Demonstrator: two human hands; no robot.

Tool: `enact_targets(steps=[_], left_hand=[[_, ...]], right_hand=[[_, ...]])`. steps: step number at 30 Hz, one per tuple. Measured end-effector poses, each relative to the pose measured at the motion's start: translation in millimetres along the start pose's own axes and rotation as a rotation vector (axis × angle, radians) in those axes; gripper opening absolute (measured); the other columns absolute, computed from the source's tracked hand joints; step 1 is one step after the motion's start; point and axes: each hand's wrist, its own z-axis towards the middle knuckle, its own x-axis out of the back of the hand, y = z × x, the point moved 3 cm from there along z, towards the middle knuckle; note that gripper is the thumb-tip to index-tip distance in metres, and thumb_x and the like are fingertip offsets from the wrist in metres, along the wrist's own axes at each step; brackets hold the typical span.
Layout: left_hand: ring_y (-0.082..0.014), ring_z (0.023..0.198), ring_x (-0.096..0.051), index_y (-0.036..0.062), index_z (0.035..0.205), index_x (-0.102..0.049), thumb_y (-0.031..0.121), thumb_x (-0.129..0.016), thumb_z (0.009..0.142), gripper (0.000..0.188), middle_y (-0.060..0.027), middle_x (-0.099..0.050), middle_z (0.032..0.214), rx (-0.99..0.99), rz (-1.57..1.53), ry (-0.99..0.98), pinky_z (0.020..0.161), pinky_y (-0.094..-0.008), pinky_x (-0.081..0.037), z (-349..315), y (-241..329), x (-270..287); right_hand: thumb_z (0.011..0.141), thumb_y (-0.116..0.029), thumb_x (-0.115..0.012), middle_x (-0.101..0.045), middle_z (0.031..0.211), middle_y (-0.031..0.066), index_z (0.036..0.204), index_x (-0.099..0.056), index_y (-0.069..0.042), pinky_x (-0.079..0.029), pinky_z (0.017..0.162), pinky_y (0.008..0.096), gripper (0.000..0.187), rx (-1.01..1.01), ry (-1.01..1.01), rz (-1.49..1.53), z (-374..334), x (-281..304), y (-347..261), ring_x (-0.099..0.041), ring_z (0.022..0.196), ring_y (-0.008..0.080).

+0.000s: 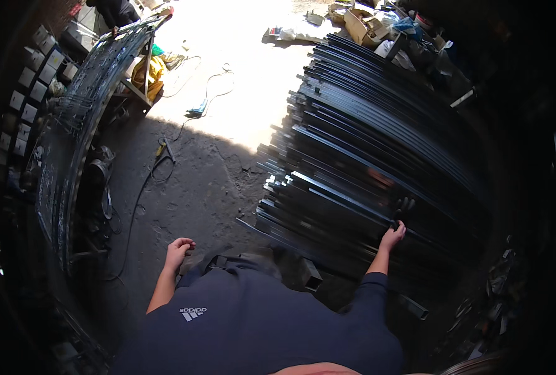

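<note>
Lying side-by-side, probably for easy grabbing, metal bars (pixel 353 107) sat by the right hand (pixel 393 235), fingers' grip unclear; left hand (pixel 179 250) half-curled, empty.

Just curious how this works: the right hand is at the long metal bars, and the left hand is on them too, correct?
Not quite: the head view shows the left hand apart from the long metal bars, to their left. The right hand is at them, as you say.
</note>
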Motion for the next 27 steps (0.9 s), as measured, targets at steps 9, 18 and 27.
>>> enact_targets(steps=[9,18,27], left_hand=[[-0.0131,0.099,-0.065,0.0033,0.107,-0.069,0.008,-0.064,0.090,0.018,-0.0059,-0.070,0.105,-0.498,0.049,-0.382,0.088,-0.0277,-0.052,-50.6,120.6,-38.4],[-0.0438,0.139,-0.030,0.0092,0.153,-0.018,0.004,-0.060,0.088,0.078,-0.0269,-0.019,0.154,-1.011,0.213,0.085,0.110,-0.0445,-0.036,-67.0,65.1,139.0],[-0.0151,0.093,-0.067,0.0029,0.134,-0.052,0.001,-0.063,0.085,0.050,-0.0127,-0.070,0.104,-0.685,-0.111,0.523,0.081,-0.0310,-0.053,-60.4,-22.2,339.0]], right_hand=[[0.088,0.003,-0.063,-0.063,0.095,-0.0002,0.103,-0.061,-0.004,-0.045,0.082,0.0231,0.017,-0.225,-0.690,1.277,-112.6,15.2,-282.3,-0.058,0.088,0.0086],[0.097,-0.013,-0.059,-0.058,0.127,0.0096,0.142,-0.040,-0.005,-0.045,0.096,0.0292,0.049,-0.531,-1.801,1.566,-489.4,38.9,-616.3,-0.055,0.113,0.0142],[0.082,0.002,-0.067,-0.071,0.102,0.0151,0.127,-0.059,-0.008,-0.055,0.082,0.0320,0.047,0.954,-1.457,0.881,-666.2,48.6,-717.6,-0.070,0.096,0.0228]])
